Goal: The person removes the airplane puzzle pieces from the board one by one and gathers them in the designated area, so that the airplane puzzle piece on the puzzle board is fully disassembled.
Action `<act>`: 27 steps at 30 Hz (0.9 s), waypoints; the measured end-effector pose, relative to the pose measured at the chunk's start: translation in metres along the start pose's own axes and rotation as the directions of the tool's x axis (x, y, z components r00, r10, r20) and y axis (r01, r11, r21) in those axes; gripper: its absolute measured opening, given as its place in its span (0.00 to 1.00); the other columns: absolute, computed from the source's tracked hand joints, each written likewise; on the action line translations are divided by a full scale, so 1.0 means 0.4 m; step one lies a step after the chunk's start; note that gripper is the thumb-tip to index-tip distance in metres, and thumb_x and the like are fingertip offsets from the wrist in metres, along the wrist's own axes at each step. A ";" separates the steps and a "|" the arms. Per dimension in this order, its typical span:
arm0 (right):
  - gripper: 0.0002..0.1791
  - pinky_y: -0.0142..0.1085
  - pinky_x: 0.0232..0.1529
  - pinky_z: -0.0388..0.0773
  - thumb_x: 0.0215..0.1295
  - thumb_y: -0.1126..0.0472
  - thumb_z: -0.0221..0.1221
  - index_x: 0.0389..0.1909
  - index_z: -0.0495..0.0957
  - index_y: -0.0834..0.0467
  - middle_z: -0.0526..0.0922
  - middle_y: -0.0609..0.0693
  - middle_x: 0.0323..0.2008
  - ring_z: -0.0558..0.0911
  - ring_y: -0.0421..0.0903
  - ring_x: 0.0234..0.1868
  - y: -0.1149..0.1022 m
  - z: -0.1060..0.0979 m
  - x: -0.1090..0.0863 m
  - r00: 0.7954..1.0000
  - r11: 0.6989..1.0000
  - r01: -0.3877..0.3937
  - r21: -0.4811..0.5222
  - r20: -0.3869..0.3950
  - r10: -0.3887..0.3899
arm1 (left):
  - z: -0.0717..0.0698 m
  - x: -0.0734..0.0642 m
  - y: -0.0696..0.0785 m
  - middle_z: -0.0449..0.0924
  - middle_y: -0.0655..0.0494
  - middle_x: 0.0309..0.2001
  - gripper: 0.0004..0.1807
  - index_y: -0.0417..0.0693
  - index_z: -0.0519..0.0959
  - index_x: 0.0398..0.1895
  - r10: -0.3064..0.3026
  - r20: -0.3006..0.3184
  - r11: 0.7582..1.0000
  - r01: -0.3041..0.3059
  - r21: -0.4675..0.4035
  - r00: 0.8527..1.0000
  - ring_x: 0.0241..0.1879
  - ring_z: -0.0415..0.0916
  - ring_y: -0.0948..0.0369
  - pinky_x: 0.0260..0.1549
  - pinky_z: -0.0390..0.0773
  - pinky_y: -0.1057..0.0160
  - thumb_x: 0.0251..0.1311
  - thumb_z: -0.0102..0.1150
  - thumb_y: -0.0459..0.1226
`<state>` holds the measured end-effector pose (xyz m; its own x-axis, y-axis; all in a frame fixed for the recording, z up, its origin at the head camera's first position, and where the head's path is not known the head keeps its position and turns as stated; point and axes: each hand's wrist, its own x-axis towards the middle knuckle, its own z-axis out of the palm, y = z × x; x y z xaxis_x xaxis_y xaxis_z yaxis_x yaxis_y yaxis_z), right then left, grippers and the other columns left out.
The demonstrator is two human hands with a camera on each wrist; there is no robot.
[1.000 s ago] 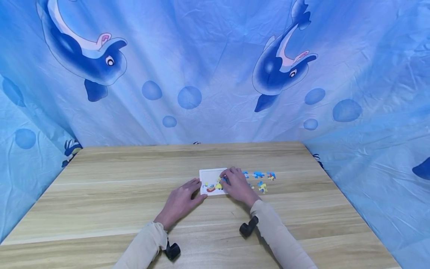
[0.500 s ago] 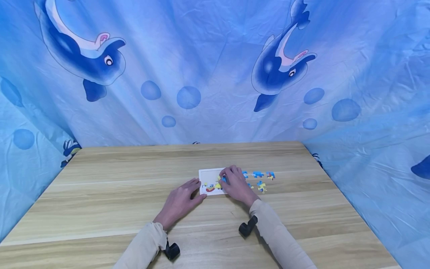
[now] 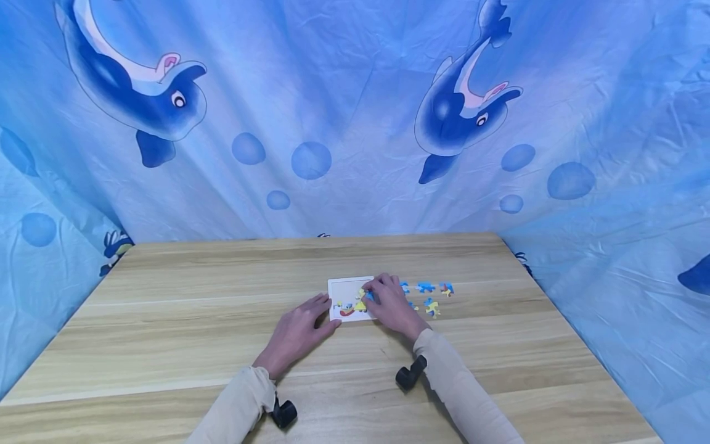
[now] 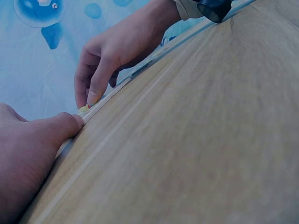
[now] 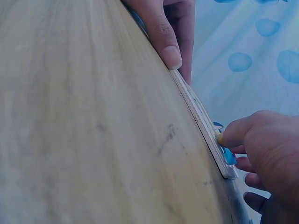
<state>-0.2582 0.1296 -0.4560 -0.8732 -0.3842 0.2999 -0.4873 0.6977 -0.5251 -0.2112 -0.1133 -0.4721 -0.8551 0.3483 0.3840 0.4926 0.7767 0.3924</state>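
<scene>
White puzzle tray (image 3: 345, 288) touched at left edge by left hand (image 3: 297, 325), small piece (image 5: 229, 157) pinched by right hand (image 3: 391, 305), hands apart, loose pieces (image 3: 426, 287) scattered on wooden table (image 3: 233, 271).

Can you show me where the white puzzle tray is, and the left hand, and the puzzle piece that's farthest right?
White puzzle tray (image 3: 345, 290): head view, on its bare inside.
Left hand (image 3: 299, 324): head view, on the back of the hand.
Farthest-right puzzle piece (image 3: 447, 288): head view, on its middle.

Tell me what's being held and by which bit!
The left grip holds the white tray by its left end. The right grip seems to pinch a puzzle piece; where is hidden.
</scene>
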 end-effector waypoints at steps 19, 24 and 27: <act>0.15 0.54 0.57 0.67 0.75 0.59 0.62 0.58 0.81 0.59 0.76 0.56 0.54 0.69 0.57 0.57 0.006 -0.015 -0.008 0.998 0.998 0.039 -0.047 0.054 -0.037 | 0.001 -0.001 -0.002 0.77 0.44 0.66 0.31 0.43 0.81 0.65 -0.005 0.002 1.000 0.005 0.009 1.000 0.65 0.75 0.46 0.57 0.79 0.43 0.67 0.66 0.54; 0.16 0.53 0.55 0.68 0.76 0.60 0.61 0.60 0.81 0.59 0.75 0.56 0.55 0.69 0.56 0.56 0.009 -0.020 -0.011 0.996 0.995 0.062 -0.080 0.073 -0.056 | -0.001 -0.003 -0.002 0.77 0.45 0.67 0.32 0.44 0.81 0.65 -0.014 0.014 1.000 0.014 0.006 1.000 0.66 0.75 0.47 0.58 0.79 0.44 0.67 0.65 0.56; 0.17 0.52 0.54 0.68 0.75 0.60 0.60 0.61 0.81 0.60 0.76 0.56 0.55 0.70 0.56 0.56 0.010 -0.024 -0.013 0.995 0.994 0.075 -0.084 0.079 -0.068 | -0.001 -0.003 -0.003 0.77 0.45 0.67 0.32 0.44 0.81 0.65 -0.014 0.013 1.000 0.014 0.006 1.000 0.66 0.75 0.47 0.58 0.79 0.44 0.67 0.65 0.55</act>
<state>-0.2555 0.1401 -0.4520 -0.8357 -0.4775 0.2713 -0.5491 0.7152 -0.4324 -0.2107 -0.1147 -0.4725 -0.8639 0.3440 0.3679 0.4797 0.7845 0.3929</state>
